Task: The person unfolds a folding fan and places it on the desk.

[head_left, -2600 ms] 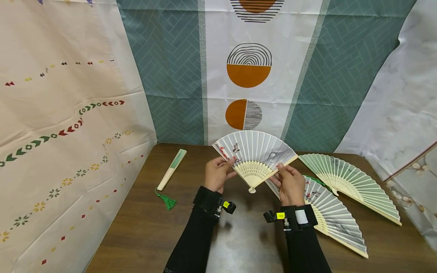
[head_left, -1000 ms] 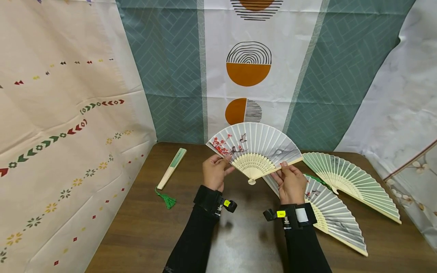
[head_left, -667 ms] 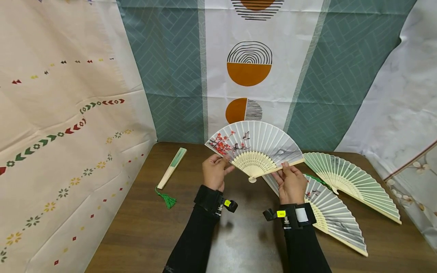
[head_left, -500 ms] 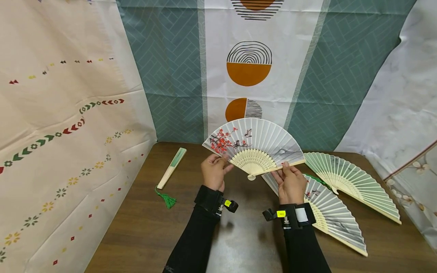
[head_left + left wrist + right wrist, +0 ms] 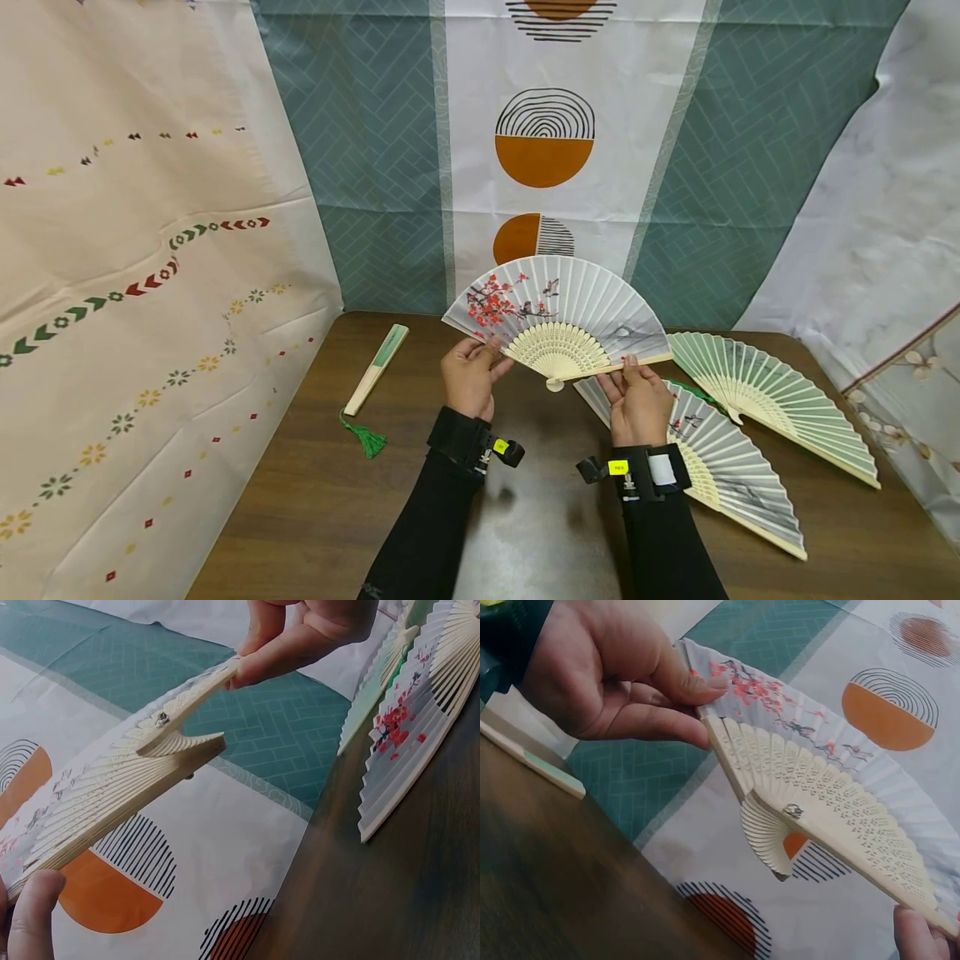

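Note:
A spread white folding fan with red blossoms and a pale ribbed base is held up over the far part of the table. My left hand pinches its left outer rib between thumb and fingers. On the other side my right hand grips the right outer rib the same way. The pivot end points down toward me between the hands. In the left wrist view the fan is seen edge-on, its ribs fanned out from a small metal pin. The right wrist view shows the carved ribs of the fan up close.
A second white fan lies spread on the brown table, partly behind my right hand and wrist. Beyond it lies an open green fan. A folded fan with a green tassel lies at left. Patterned cloths hang behind.
Both hands have raised the white fan slightly and tilted it so its face turns more toward me, spreading it a little wider. The fans on the table have stayed put.

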Tool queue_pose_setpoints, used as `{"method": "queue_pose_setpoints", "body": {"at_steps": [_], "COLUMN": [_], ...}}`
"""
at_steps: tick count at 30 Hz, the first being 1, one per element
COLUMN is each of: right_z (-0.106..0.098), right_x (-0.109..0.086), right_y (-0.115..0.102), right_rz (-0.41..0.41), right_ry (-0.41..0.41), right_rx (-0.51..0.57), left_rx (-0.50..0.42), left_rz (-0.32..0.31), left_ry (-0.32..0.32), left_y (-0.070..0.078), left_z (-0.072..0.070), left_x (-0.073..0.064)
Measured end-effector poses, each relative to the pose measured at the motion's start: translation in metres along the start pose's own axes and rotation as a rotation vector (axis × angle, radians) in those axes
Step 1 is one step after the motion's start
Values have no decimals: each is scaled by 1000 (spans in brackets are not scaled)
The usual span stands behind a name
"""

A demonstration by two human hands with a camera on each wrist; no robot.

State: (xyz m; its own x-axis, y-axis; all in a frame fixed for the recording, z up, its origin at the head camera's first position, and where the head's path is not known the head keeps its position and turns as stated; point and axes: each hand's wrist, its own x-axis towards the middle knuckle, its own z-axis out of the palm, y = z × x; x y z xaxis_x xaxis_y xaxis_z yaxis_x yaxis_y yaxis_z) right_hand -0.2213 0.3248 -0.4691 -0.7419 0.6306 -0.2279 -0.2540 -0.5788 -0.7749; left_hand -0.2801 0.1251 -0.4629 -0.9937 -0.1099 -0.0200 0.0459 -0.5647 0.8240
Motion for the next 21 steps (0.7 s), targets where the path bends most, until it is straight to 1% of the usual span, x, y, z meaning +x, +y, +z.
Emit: {"method": "queue_pose_setpoints", "body": {"at_steps": [6, 9, 17, 21], "right_z": [0, 1, 2, 2], "right_x": [-1, -1, 1, 2], "right_y": [1, 1, -1, -2], "right_rz": [-5, -4, 18, 39], "right_ry": [13, 25, 71, 93], "right_rx": [-22, -8, 63, 127], "left_rx": [-26, -42, -89, -104], "left_rz": [6, 3, -3, -4], "left_ry": [15, 26, 39, 43], "left_y": [-1, -1, -4, -7], "left_z": [1, 2, 5, 7], "left_x": [0, -1, -2, -3]}}
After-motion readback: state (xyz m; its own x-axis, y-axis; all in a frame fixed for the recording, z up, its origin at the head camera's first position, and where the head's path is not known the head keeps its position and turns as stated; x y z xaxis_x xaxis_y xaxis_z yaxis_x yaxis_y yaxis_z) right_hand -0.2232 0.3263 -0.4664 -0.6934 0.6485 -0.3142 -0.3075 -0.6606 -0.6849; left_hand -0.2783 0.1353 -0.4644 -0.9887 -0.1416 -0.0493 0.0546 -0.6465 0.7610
